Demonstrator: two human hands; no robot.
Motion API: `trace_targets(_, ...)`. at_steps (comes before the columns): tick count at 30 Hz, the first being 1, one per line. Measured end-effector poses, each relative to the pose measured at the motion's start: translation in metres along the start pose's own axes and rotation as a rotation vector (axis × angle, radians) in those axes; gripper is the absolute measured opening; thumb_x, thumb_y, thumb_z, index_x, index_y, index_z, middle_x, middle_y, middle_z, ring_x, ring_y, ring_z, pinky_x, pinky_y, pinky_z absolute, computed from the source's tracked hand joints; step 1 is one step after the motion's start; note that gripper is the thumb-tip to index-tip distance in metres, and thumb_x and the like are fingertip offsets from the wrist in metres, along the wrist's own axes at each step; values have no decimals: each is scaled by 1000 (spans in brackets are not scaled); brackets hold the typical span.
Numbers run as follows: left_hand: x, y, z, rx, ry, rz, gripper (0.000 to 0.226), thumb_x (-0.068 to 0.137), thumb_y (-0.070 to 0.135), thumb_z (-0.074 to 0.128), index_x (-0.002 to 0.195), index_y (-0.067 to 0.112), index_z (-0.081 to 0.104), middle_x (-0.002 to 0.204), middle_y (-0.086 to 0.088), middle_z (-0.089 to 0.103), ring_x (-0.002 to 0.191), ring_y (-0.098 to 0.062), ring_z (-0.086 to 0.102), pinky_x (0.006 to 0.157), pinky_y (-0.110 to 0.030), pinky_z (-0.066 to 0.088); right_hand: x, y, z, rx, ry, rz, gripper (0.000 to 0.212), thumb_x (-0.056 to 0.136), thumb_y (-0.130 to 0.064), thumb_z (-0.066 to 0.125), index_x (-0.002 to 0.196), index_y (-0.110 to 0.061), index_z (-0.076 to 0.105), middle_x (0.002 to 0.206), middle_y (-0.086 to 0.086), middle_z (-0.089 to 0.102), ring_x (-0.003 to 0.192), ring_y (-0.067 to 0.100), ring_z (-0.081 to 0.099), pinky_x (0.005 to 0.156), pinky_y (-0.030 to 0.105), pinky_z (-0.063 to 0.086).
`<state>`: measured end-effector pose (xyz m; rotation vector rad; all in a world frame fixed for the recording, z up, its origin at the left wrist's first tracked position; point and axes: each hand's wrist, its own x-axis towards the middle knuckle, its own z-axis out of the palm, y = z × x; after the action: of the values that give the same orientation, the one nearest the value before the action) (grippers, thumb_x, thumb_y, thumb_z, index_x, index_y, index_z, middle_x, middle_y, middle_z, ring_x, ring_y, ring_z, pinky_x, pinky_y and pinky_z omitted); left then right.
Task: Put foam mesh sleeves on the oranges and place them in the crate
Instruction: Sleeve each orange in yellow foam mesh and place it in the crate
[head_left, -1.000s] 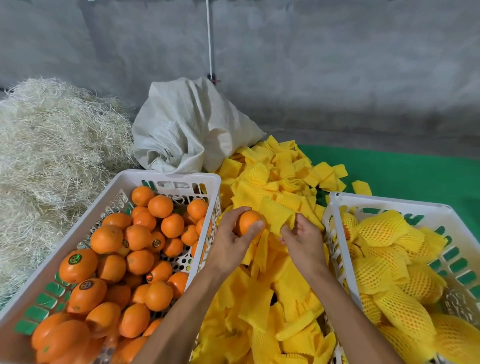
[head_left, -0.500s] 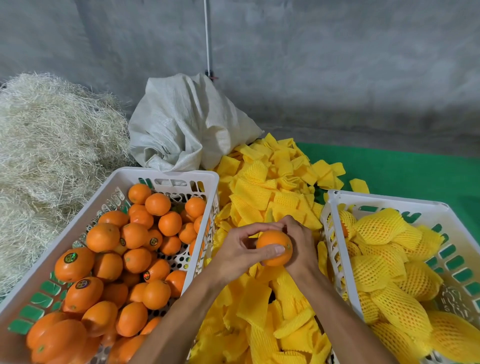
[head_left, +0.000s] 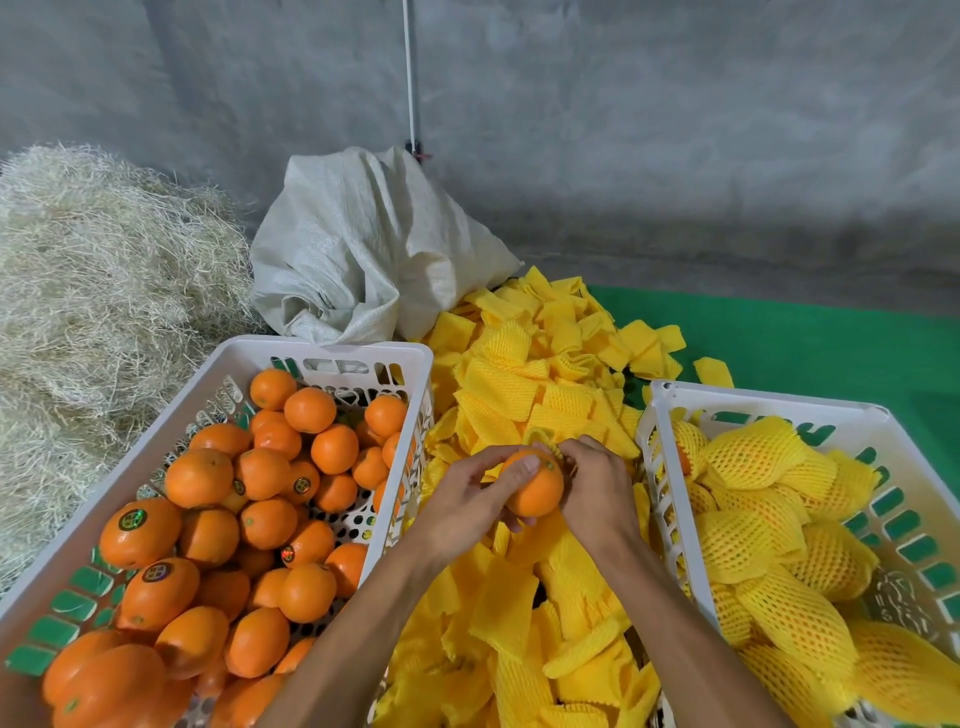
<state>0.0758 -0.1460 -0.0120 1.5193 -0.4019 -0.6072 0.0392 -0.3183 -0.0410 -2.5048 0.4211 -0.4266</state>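
At far left, a heap of straw (head_left: 98, 291) lies against the grey wall, with a white sack (head_left: 363, 249) slumped beside it. Below them, the left crate (head_left: 322, 349) is piled with bare oranges (head_left: 249, 519), several carrying round stickers. Between the two crates spreads a pile of yellow sleeves (head_left: 530, 613) on a green mat (head_left: 810, 343). Over that pile, the left hand (head_left: 462, 506) curls around one orange (head_left: 535, 491), thumb across its top and fingers beneath. Touching the fruit's right side, the right hand (head_left: 597, 491) is closed, pinching the bunched edge of a sleeve (head_left: 545, 441) at the far top of the orange; most of that sleeve is hidden. At right, the other crate (head_left: 769, 402) holds wrapped oranges (head_left: 758, 519) in yellow mesh.
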Motion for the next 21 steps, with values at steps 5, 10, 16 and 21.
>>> trace_targets(5, 5, -7, -2, -30, 55, -52, 46, 98, 51, 59, 120, 11, 69, 96, -19, 75, 78, -49, 70, 70, -42, 60, 3, -1, 2, -1, -21, -8, 27, 98, -5, 60, 123, -9, 69, 110, 6, 60, 89, 27, 60, 69, 35, 45)
trace_targets(10, 6, -7, -1, -169, 113, -109, 51, 98, 51, 60, 120, 6, 68, 98, -29, 73, 75, -37, 69, 75, -41, 61, 1, -5, 1, 33, -21, -37, 32, 99, -11, 60, 131, -9, 65, 118, 4, 61, 96, 24, 63, 75, 31, 49)
trace_targets(16, 7, 2, -7, -336, 75, -166, 45, 101, 35, 66, 125, -4, 62, 98, -25, 69, 82, -37, 65, 82, -44, 58, -1, -2, 4, 124, -94, -100, 28, 104, -15, 51, 127, -6, 64, 109, 3, 57, 88, 18, 56, 74, 25, 39)
trace_targets(21, 5, 1, -15, -267, -31, -93, 50, 84, 26, 84, 128, 7, 68, 108, -23, 71, 86, -37, 67, 84, -42, 58, -1, 4, 2, 153, -154, -132, 17, 95, -2, 53, 103, -14, 63, 93, -10, 48, 76, 9, 50, 67, 29, 42)
